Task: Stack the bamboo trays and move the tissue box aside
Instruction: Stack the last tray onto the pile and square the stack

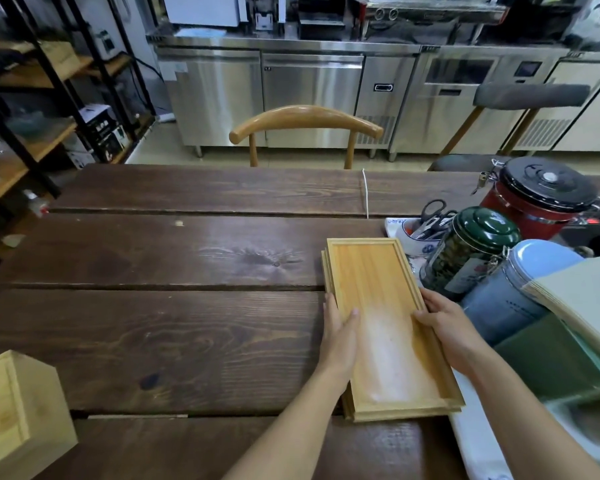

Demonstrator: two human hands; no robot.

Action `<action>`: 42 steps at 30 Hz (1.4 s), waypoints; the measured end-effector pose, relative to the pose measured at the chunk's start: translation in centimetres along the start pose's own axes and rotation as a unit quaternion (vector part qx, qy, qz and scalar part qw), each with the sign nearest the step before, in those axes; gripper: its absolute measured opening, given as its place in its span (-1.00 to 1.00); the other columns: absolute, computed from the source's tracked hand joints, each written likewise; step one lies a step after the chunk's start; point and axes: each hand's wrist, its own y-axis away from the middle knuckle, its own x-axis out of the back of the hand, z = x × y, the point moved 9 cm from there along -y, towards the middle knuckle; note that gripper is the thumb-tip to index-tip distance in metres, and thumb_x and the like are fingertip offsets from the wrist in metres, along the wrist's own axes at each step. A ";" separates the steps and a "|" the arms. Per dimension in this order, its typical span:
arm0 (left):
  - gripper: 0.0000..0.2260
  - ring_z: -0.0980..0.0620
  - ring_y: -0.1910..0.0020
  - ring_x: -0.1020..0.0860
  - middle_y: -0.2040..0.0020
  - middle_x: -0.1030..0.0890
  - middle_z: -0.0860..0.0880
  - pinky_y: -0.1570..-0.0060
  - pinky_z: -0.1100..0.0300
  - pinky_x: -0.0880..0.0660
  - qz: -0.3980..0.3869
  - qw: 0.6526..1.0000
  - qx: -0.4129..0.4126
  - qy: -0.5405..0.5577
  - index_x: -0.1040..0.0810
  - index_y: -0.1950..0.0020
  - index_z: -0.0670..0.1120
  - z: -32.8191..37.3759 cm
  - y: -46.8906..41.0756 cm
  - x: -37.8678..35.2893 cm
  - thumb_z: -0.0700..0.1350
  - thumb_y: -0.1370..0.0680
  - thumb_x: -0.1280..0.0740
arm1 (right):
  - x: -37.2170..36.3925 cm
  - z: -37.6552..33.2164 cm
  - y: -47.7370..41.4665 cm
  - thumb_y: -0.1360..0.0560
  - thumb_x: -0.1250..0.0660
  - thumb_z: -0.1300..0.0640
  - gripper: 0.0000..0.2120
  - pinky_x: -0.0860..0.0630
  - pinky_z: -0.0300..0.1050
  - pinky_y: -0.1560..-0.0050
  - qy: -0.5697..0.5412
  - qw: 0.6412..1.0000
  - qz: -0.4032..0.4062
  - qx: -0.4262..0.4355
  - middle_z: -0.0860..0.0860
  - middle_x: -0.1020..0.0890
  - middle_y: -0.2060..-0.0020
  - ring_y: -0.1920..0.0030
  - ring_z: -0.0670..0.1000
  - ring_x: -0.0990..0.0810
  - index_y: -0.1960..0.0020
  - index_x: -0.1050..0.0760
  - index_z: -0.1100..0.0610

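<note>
I observed the stack of bamboo trays (378, 299) lying flat on the dark wooden surface (187, 323), right of centre, just beside a green tin (471, 251) and a blue canister (513, 299). My left hand (340, 334) and right hand (447, 327) gripped the stack's opposite long edges, thumbs inside the rim. The wooden tissue box (18, 417) stood well apart at the near left corner.

The wooden tissue box (16, 415) is cut by the left and bottom edges, its opening out of sight. Under the top bamboo tray (385, 317), only rim edges of lower trays show; their count is unclear. The blue canister's (510, 299) label is too blurred to read.
</note>
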 end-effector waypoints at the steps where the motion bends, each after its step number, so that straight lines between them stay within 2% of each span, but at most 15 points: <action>1: -0.39 0.00 -0.52 -0.20 -0.57 -0.16 0.10 -0.47 -0.17 -0.16 0.002 1.000 0.006 0.009 -0.10 -0.46 0.34 0.0 0.1 0.0 0.27 -0.41 -0.14 | 0.1 0.0 0.0 -0.52 -0.14 0.39 -0.52 -0.44 -0.02 -0.03 0.006 1.000 0.003 0.001 0.05 -0.51 -0.16 0.02 -0.04 -0.49 -0.41 -0.26 0.11; 5: -0.39 0.01 -0.55 -0.11 -0.59 -0.09 0.08 -0.50 -0.15 -0.10 -0.002 0.999 0.016 0.046 -0.07 -0.50 0.29 0.2 0.2 -0.1 0.22 -0.46 -0.15 | 0.5 0.1 -0.4 -0.51 -0.14 0.42 -0.49 -0.34 0.17 -0.34 0.020 1.000 0.014 0.003 0.07 -0.45 -0.32 -0.25 0.08 -0.43 -0.42 -0.24 0.14; 9: -0.40 -0.03 -0.57 0.02 -0.60 -0.02 0.07 -0.51 -0.20 -0.01 -0.004 0.998 0.024 0.059 0.01 -0.53 0.25 0.4 0.2 -0.3 0.20 -0.53 -0.14 | 0.8 0.5 -0.6 -0.49 -0.16 0.43 -0.48 -0.30 0.24 -0.37 0.011 1.000 0.023 -0.010 0.09 -0.45 -0.34 -0.29 0.12 -0.42 -0.41 -0.25 0.15; 13: -0.41 -0.02 -0.57 0.10 -0.59 0.02 0.10 -0.51 -0.20 0.06 -0.007 0.997 0.030 0.067 0.04 -0.54 0.22 0.5 0.4 -0.3 0.19 -0.57 -0.14 | 0.8 0.5 -0.6 -0.50 -0.16 0.43 -0.49 -0.29 0.20 -0.37 -0.001 1.000 0.021 -0.018 0.08 -0.44 -0.34 -0.28 0.10 -0.42 -0.41 -0.25 0.15; 17: -0.32 0.02 -0.56 -0.06 -0.59 -0.08 0.11 -0.49 -0.20 -0.06 -0.017 0.995 0.021 0.098 -0.04 -0.51 0.28 0.6 0.2 -0.4 0.30 -0.41 -0.17 | 0.5 0.1 -0.6 -0.50 -0.14 0.45 -0.51 -0.35 0.09 -0.27 -0.006 1.000 0.016 -0.009 0.07 -0.48 -0.24 -0.16 0.05 -0.44 -0.40 -0.28 0.17; 20: -0.34 0.03 -0.53 -0.15 -0.57 -0.14 0.11 -0.48 -0.19 -0.13 -0.025 0.994 0.021 0.107 -0.05 -0.52 0.28 1.0 0.5 -0.4 0.28 -0.44 -0.18 | 0.3 -0.3 -0.7 -0.50 -0.13 0.45 -0.51 -0.36 0.11 -0.28 -0.001 1.000 0.013 -0.004 0.05 -0.50 -0.19 -0.15 0.05 -0.45 -0.39 -0.29 0.17; 22: -0.41 0.02 -0.50 -0.21 -0.55 -0.20 0.09 -0.48 -0.17 -0.15 -0.034 0.993 0.012 0.109 -0.04 -0.53 0.24 1.4 0.8 -0.3 0.21 -0.53 -0.17 | 0.2 -0.2 -0.7 -0.50 -0.12 0.46 -0.51 -0.35 0.13 -0.31 -0.005 1.000 0.011 -0.005 0.05 -0.50 -0.18 -0.18 0.07 -0.45 -0.38 -0.30 0.17; 26: -0.44 0.04 -0.52 -0.16 -0.56 -0.15 0.10 -0.50 -0.13 -0.11 -0.033 0.995 0.007 0.096 0.02 -0.56 0.17 2.1 1.1 -0.1 0.11 -0.61 -0.14 | 0.0 -0.1 -0.4 -0.50 -0.13 0.46 -0.49 -0.33 0.15 -0.35 -0.007 1.000 0.009 -0.004 0.05 -0.48 -0.21 -0.25 0.11 -0.43 -0.40 -0.27 0.16; 31: -0.41 0.07 -0.53 -0.13 -0.57 -0.11 0.12 -0.52 -0.06 -0.08 -0.025 0.997 -0.003 0.070 0.04 -0.56 0.15 2.4 1.7 -0.1 0.09 -0.61 -0.17 | -0.3 -1.0 0.0 -0.51 -0.09 0.48 -0.48 -0.30 -0.01 -0.24 0.015 1.000 0.000 0.019 -0.02 -0.43 -0.16 -0.19 -0.01 -0.37 -0.41 -0.25 0.16; 35: -0.42 0.07 -0.50 -0.20 -0.55 -0.20 0.11 -0.50 -0.08 -0.13 -0.023 0.997 -0.008 0.073 -0.01 -0.55 0.19 2.2 2.2 -0.1 0.09 -0.59 -0.20 | -0.3 -1.0 0.3 -0.50 -0.07 0.51 -0.48 -0.30 -0.03 -0.24 0.022 0.999 -0.014 0.023 -0.01 -0.44 -0.18 -0.23 0.01 -0.38 -0.41 -0.24 0.19; 38: -0.45 0.06 -0.47 -0.26 -0.51 -0.28 0.10 -0.48 -0.11 -0.17 -0.018 0.997 -0.010 0.073 -0.05 -0.53 0.22 2.6 2.5 -0.1 0.09 -0.59 -0.20 | -0.2 -0.9 0.5 -0.50 -0.09 0.50 -0.47 -0.28 0.04 -0.32 0.034 0.999 -0.019 0.024 0.05 -0.44 -0.26 -0.29 0.05 -0.36 -0.42 -0.23 0.18; 42: -0.46 0.07 -0.45 -0.28 -0.50 -0.30 0.10 -0.48 -0.09 -0.17 -0.019 0.997 -0.013 0.069 -0.06 -0.53 0.22 2.9 2.8 -0.1 0.07 -0.60 -0.19 | -0.3 -1.0 0.6 -0.50 -0.09 0.49 -0.48 -0.29 -0.01 -0.26 0.033 0.999 -0.023 0.029 0.01 -0.44 -0.21 -0.21 -0.01 -0.37 -0.41 -0.24 0.18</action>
